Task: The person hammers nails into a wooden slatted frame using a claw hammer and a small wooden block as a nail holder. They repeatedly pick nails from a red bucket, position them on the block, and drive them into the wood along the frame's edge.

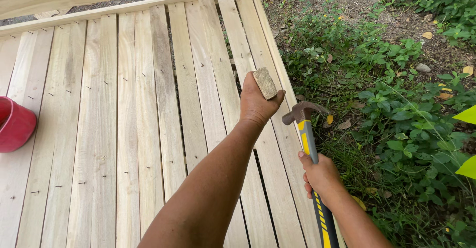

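- A red bowl-like container (16,124) is seen at the far left edge, resting on the slatted wooden platform (114,129).
- The platform's pale planks are laid side by side; rows of small nails are seen across most of them, some standing proud of the wood, so the fastening appears largely done but not fully driven home.
- The left hand (257,101) is raised above the right-hand planks, its fingers closed around a small rough wooden block (265,83), which is held clear of the boards and not resting on them.
- The claw hammer (305,129), with a yellow and black handle, is gripped low on the handle by the right hand (321,174), fingers wrapped fully round it; its head is held just beside the left hand, above the platform's outer edge rail (270,44).
- The block has not yet been set or nailed anywhere, as judged from its position.
- Green weeds and bare soil (396,104) are seen at the right.
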{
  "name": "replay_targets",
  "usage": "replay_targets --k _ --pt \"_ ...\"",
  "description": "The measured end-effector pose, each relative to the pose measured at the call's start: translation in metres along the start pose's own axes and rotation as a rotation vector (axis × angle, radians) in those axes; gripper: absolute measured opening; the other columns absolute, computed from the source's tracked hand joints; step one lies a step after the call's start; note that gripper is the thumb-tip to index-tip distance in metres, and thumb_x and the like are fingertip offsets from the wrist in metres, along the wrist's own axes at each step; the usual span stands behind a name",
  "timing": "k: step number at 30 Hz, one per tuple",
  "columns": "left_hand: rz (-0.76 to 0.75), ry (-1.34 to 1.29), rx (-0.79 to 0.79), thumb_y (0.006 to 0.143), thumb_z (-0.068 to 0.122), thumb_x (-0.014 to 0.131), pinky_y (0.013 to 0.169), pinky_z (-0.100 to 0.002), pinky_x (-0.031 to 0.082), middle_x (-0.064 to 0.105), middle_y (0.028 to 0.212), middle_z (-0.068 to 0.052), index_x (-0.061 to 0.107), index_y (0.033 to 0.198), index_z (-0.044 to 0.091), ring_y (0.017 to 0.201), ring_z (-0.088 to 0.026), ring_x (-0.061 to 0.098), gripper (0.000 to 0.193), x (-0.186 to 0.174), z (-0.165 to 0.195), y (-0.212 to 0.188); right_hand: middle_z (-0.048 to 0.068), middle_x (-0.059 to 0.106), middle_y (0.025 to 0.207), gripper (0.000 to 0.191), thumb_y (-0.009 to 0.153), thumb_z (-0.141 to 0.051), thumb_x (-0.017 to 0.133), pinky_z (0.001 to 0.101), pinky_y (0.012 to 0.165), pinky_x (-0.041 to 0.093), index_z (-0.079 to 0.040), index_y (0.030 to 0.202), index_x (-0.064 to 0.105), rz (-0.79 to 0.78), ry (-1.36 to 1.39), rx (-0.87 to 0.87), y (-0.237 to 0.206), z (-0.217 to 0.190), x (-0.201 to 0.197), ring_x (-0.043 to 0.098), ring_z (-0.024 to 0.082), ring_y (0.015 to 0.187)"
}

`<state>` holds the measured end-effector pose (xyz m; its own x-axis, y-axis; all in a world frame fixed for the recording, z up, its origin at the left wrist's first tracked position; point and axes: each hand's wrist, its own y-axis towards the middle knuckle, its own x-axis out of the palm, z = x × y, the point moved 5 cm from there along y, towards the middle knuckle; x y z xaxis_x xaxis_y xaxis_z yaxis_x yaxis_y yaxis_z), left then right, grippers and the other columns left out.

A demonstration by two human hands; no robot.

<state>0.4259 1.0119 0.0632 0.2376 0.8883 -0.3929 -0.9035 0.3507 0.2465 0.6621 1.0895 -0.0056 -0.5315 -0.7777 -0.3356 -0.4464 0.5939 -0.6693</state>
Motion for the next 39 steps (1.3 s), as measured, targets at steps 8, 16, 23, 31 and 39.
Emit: replay_targets --k 8,16,23,31,39 --pt "-0.046 0.101 -0.026 0.065 0.029 0.090 0.089 -0.044 0.055 0.061 0.113 -0.021 0.048 0.113 0.004 0.104 -0.039 0.065 0.068 0.013 0.026 -0.001 0.006 0.050 0.061 0.041 0.096 -0.044 0.064 0.0399 0.038 0.044 -0.004 0.097 0.059 0.034 -0.031 -0.046 -0.003 -0.012 -0.007 0.046 0.018 0.040" --pt "-0.131 0.108 -0.030 0.068 0.029 0.087 0.092 -0.044 0.055 0.064 0.111 -0.019 0.050 0.112 0.005 0.106 -0.038 0.066 0.062 0.018 0.027 0.000 0.006 0.051 0.060 0.042 0.096 -0.043 0.065 0.0398 0.036 0.044 -0.001 0.098 0.060 0.055 -0.032 -0.076 0.001 -0.007 -0.027 0.047 0.018 0.039" --pt "-0.163 0.125 -0.118 0.071 0.026 0.082 0.096 -0.041 0.055 0.065 0.112 -0.017 0.049 0.114 0.007 0.106 -0.034 0.069 0.057 0.012 0.020 -0.001 0.007 0.051 0.059 0.041 0.096 -0.043 0.064 0.0391 0.037 0.046 -0.003 0.102 0.061 0.067 -0.053 -0.054 -0.001 -0.006 -0.032 0.048 0.017 0.040" --pt "-0.311 0.079 -0.150 0.064 0.032 0.093 0.097 -0.039 0.054 0.070 0.115 -0.017 0.043 0.122 0.007 0.113 -0.031 0.069 0.081 0.031 0.021 0.004 0.011 0.058 0.058 0.031 0.089 -0.033 0.075 0.0379 0.038 0.046 -0.004 0.096 0.065 0.209 -0.224 -0.301 -0.036 -0.068 -0.045 0.053 0.018 0.039" --pt "-0.396 0.176 -0.062 0.055 0.024 0.101 0.098 -0.039 0.053 0.066 0.122 -0.017 0.044 0.127 0.005 0.116 -0.033 0.065 0.094 0.035 0.016 0.019 0.011 0.068 0.075 0.034 0.085 -0.031 0.080 0.0443 0.065 0.055 -0.003 0.099 0.067 0.433 -0.244 -0.619 -0.080 -0.126 -0.084 0.066 0.026 0.065"
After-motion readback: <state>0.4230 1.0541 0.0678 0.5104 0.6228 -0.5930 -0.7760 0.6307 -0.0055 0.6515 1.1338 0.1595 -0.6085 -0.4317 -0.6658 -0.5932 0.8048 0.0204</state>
